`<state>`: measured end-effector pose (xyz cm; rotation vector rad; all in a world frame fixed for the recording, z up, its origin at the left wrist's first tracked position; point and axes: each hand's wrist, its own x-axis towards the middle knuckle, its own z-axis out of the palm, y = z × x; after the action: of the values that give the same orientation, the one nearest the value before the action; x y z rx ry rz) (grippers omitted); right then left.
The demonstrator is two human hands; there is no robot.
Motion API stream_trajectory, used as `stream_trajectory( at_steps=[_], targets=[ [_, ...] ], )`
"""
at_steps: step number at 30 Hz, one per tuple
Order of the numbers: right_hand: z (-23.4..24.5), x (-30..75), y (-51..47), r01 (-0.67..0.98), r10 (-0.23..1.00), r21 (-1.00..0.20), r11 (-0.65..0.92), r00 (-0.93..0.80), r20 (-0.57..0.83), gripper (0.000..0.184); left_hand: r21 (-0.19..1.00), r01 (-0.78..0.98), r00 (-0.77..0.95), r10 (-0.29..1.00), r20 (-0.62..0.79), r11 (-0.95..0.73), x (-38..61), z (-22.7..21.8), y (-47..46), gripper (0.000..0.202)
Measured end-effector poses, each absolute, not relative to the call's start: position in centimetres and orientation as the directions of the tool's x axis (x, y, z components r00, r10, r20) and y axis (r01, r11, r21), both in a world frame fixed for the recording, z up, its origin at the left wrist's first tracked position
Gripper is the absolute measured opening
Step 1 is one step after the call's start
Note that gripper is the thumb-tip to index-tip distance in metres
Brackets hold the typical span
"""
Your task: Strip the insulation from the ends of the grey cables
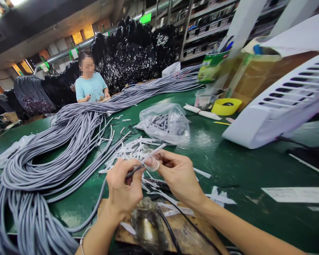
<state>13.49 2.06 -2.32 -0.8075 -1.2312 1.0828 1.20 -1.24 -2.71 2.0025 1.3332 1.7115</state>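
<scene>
Left hand (123, 187), right hand (177, 173) pinching grey cable (135, 172), canister (211, 66) label unreadable

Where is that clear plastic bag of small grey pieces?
In the head view the bag lies on the green table, right of the grey cable bundle, beyond the white paper strips, left of the yellow bowl.

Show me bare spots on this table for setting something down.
Bare green table lies between the plastic bag, the white housing and the right hand, down to the paper sheet. Crowded: grey cables fill the left, white strips lie beyond the left hand.
</scene>
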Motion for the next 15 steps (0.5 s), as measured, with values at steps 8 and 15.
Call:
stream_trajectory(
  at_steps=[8,15],
  targets=[
    [-2.99,13.53,1.87,-0.289,0.929,-0.884,0.366,0.063,0.364,0.021,0.421,0.593,0.114,0.589,0.8,-0.687,1.2,-2.79,-0.91,0.032],
    [-2.25,14.41,1.11,0.228,0.692,-0.722,0.654,0.207,0.692,0.011,0.066,0.742,0.423,0.543,0.726,-0.667,0.97,-2.52,-0.73,0.032]
  ],
)
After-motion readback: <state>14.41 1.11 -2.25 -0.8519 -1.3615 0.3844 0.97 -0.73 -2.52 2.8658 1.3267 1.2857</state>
